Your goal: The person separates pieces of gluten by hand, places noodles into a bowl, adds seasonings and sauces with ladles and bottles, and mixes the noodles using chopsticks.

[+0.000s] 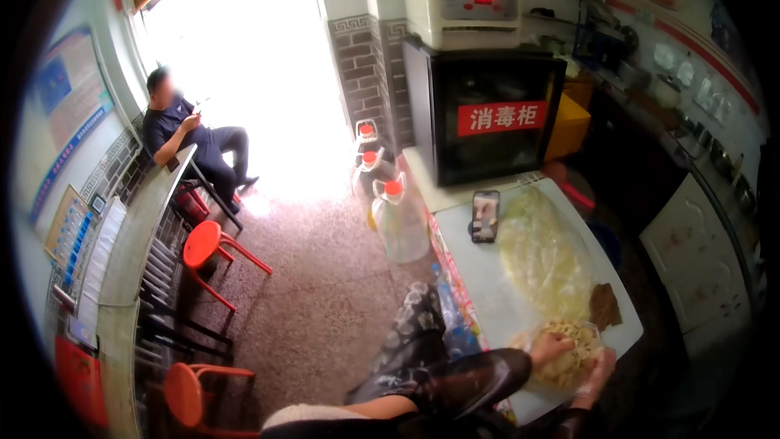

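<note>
The small tan pieces sit heaped in a clear container at the near end of the white table. My left hand lies on the heap, fingers bent down — whether they pinch anything, I can't tell. My right hand is against the container's side, its grip also unclear to me. Just beyond lie a brown scrap and a large clear plastic bag, then a smartphone with its screen lit. Farther out stand red-capped jugs, a black disinfection cabinet, red stools and — beside the bright doorway — a seated person.
</note>
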`<move>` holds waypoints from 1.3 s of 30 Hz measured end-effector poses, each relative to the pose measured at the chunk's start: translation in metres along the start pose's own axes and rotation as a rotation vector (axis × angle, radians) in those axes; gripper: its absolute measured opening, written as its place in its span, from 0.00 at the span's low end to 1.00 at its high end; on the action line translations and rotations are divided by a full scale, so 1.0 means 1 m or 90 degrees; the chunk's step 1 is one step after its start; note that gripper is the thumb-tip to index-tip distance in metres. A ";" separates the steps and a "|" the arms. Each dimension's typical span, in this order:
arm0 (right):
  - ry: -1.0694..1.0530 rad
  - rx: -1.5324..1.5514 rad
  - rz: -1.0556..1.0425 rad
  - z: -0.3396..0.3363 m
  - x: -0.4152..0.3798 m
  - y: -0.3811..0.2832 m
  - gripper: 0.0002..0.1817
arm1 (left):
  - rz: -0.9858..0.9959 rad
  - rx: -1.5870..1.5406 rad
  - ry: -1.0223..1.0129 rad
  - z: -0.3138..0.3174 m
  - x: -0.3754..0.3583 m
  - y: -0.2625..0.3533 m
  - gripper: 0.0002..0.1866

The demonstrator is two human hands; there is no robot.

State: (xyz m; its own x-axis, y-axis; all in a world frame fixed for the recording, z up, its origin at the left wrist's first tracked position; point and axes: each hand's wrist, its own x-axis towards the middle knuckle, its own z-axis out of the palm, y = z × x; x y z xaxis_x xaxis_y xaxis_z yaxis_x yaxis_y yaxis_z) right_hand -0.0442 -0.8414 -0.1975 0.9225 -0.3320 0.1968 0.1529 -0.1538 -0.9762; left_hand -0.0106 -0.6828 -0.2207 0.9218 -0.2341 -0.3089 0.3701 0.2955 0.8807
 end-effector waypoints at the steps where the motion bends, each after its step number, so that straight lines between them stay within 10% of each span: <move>1: 0.006 0.080 0.097 -0.006 -0.001 -0.011 0.10 | -0.001 -0.002 0.000 -0.004 -0.002 0.001 0.18; 8: -0.254 -0.148 -0.008 0.009 -0.008 -0.028 0.12 | 0.045 0.242 -0.092 -0.009 -0.007 0.005 0.18; 12: -0.045 -0.006 0.083 -0.005 -0.010 -0.017 0.12 | 0.089 0.078 -0.042 -0.009 0.001 -0.009 0.16; 16: -0.179 -0.047 0.045 0.007 -0.006 -0.019 0.10 | -0.034 0.172 -0.062 -0.011 -0.026 0.038 0.15; 25: -0.156 -0.103 0.083 -0.027 0.015 0.075 0.09 | 0.179 0.094 -0.101 -0.004 0.005 -0.011 0.10; 27: -0.102 -0.406 -0.272 -0.068 0.016 0.103 0.29 | 0.179 0.103 -0.066 -0.003 0.017 -0.021 0.11; 29: -0.149 -0.194 -0.064 -0.036 0.011 0.041 0.23 | 0.038 0.122 -0.062 -0.013 -0.007 0.020 0.13; 32: -0.242 -0.085 0.109 0.007 -0.002 -0.031 0.14 | 0.159 0.286 -0.041 -0.016 0.021 -0.015 0.15; 39: -0.245 -0.259 0.023 0.014 0.005 0.003 0.11 | 0.224 0.381 -0.041 -0.011 0.021 -0.024 0.14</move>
State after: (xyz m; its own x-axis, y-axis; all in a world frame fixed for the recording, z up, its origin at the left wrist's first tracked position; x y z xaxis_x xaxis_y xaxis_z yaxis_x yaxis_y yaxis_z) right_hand -0.0346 -0.8305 -0.2004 0.9991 0.0080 0.0422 0.0402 -0.5205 -0.8529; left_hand 0.0011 -0.6850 -0.2525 0.9597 -0.2786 0.0366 -0.0933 -0.1930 0.9768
